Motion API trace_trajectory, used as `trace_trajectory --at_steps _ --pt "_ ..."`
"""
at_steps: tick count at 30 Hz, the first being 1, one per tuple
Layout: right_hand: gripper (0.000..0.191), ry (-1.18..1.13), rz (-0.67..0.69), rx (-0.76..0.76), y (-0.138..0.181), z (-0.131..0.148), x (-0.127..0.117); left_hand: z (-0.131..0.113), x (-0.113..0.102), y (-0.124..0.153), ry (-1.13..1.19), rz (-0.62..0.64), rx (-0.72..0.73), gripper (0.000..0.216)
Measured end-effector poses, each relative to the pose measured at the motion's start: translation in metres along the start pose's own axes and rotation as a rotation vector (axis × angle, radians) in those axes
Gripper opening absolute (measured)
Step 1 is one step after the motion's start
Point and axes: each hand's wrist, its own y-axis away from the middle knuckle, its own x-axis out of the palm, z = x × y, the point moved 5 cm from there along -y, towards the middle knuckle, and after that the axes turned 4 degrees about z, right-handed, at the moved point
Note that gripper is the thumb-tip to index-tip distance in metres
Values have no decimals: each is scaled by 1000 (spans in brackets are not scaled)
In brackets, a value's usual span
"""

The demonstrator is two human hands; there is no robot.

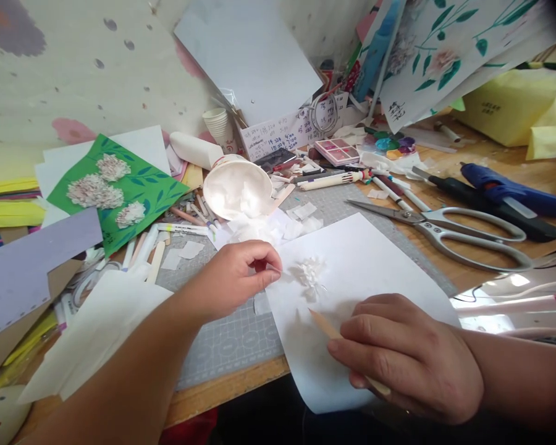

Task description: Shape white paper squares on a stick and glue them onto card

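My left hand point(238, 275) is curled into a pinch at the left edge of a white paper sheet point(361, 259); what its fingertips hold is too small to name. A small cluster of crumpled white paper bits point(310, 272) sits on the sheet just right of that hand. My right hand point(405, 355) rests on the sheet's lower part, closed around a thin wooden stick point(323, 324) whose tip points up-left toward the cluster. The sheet lies on a grey cutting mat point(234, 337).
A tipped paper cup point(236, 188) spills white paper scraps point(278, 225) behind my left hand. Large scissors point(445, 225) and a blue glue gun point(509, 191) lie to the right. A green card with paper flowers point(115, 185), pens and stacked papers crowd the left.
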Motion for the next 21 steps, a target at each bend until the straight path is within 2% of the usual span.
trace_trajectory --at_steps 3,6,10,14,21 --pt "18 -10 -24 -3 -1 2 -3 -3 12 0 157 -12 -61 2" --pt "19 -14 -54 18 -4 2 -8 -6 25 -3 187 10 -90 5" --pt "18 30 -54 69 -10 0 -11 -9 33 -7 96 41 -77 8" --pt "13 100 4 84 -14 -3 -6 -9 32 -9 31 33 -45 9" --pt "14 136 70 71 -15 -4 0 -13 32 -12 -63 19 78 11"
